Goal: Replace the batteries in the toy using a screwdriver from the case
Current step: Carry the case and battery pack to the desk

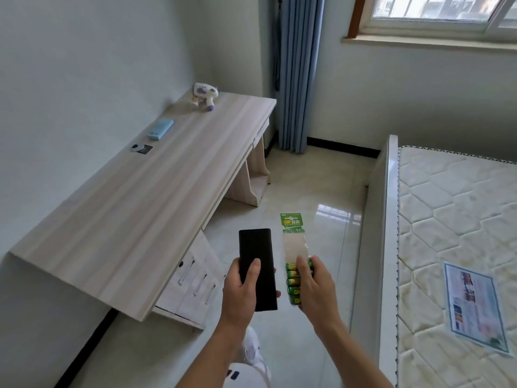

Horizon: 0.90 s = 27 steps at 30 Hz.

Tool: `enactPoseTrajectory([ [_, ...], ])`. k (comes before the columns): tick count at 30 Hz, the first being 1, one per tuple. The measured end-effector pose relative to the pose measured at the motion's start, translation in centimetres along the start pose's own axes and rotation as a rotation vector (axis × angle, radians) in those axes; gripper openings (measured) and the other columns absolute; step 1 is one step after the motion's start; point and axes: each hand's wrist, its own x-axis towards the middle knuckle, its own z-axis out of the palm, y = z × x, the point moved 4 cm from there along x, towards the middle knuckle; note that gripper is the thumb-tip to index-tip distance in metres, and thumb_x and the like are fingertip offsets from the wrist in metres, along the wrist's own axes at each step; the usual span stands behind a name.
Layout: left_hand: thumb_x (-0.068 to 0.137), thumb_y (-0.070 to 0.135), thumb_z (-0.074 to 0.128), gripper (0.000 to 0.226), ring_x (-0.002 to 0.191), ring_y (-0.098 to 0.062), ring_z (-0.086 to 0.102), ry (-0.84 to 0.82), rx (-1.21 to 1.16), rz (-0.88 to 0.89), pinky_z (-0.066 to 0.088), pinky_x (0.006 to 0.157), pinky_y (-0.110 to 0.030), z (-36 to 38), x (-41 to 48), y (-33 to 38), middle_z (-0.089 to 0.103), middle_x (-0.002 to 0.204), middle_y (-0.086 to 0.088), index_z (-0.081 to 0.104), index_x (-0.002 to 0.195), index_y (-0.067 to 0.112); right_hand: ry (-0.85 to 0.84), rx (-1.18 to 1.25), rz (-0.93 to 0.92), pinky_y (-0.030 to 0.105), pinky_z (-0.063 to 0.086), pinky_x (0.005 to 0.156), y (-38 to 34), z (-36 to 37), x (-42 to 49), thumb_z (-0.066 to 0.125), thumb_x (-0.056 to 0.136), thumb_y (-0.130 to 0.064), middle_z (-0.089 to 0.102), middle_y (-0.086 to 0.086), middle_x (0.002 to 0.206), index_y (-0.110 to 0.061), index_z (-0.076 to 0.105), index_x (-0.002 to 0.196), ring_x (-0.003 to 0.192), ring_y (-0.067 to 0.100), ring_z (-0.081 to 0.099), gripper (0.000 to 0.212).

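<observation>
While aloft, case left, batteries right

We see two forearms, bare as far as the lower edge, ending in the left hand and the right hand. Below them we make out a white shoe, blurred, with a rounded toe. At the bottom edge sits white clothing, and on it we notice a small dark rectangular mark.
</observation>
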Motion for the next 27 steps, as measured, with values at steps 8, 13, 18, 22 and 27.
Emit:
enactPoseTrajectory([
  [8, 0.099, 0.033, 0.055, 0.024, 0.083, -0.036, 0.073, 0.031, -0.009, -0.005, 0.06, 0.06, -0.037, -0.3, 11.5, 2.7, 0.072, 0.102, -0.015, 0.059, 0.116, 0.016, -0.015, -0.019, 0.021, 0.029, 0.05, 0.06, -2.6, 5.1, 10.8, 0.049, 0.103, -0.031, 0.06, 0.006, 0.075, -0.01, 0.054, 0.087, 0.064, 0.013, 0.056, 0.027],
  [13, 0.1, 0.028, 0.055, 0.02, 0.082, -0.033, 0.074, 0.033, -0.074, -0.015, 0.062, 0.063, -0.043, -1.6, 20.2, 6.7, 0.074, 0.097, -0.014, 0.06, 0.116, 0.016, -0.028, -0.018, 0.008, 0.028, 0.045, 0.053, -6.6, 9.6, 18.4, 0.05, 0.103, -0.028, 0.055, 0.005, 0.069, -0.005, 0.052, 0.082, 0.059, 0.014, 0.051, 0.031],
  [18, 0.101, 0.028, 0.054, 0.018, 0.079, -0.035, 0.073, 0.043, -0.093, -0.008, 0.061, 0.062, -0.04, -2.6, 27.9, 10.2, 0.074, 0.095, -0.013, 0.06, 0.115, 0.019, -0.024, -0.038, -0.01, 0.031, 0.044, 0.053, -10.6, 13.8, 25.2, 0.051, 0.103, -0.028, 0.051, -0.001, 0.064, -0.013, 0.047, 0.074, 0.056, 0.011, 0.048, 0.033],
  [22, 0.099, 0.031, 0.056, 0.018, 0.082, -0.029, 0.074, 0.053, -0.037, -0.009, 0.062, 0.062, -0.04, -2.8, 32.4, 11.4, 0.073, 0.096, -0.012, 0.062, 0.113, 0.019, -0.038, -0.01, 0.003, 0.021, 0.042, 0.046, -12.1, 15.8, 29.0, 0.05, 0.103, -0.025, 0.052, 0.002, 0.064, -0.011, 0.049, 0.075, 0.049, 0.003, 0.048, 0.031],
  [27, 0.098, 0.033, 0.057, 0.016, 0.085, -0.021, 0.072, 0.082, 0.006, 0.008, 0.062, 0.075, -0.047, -2.3, 37.3, 12.1, 0.073, 0.093, -0.005, 0.065, 0.106, 0.021, -0.045, -0.04, 0.015, 0.027, 0.041, 0.047, -12.8, 17.1, 34.2, 0.051, 0.103, -0.028, 0.049, -0.002, 0.061, -0.014, 0.045, 0.073, 0.052, 0.01, 0.048, 0.034],
])
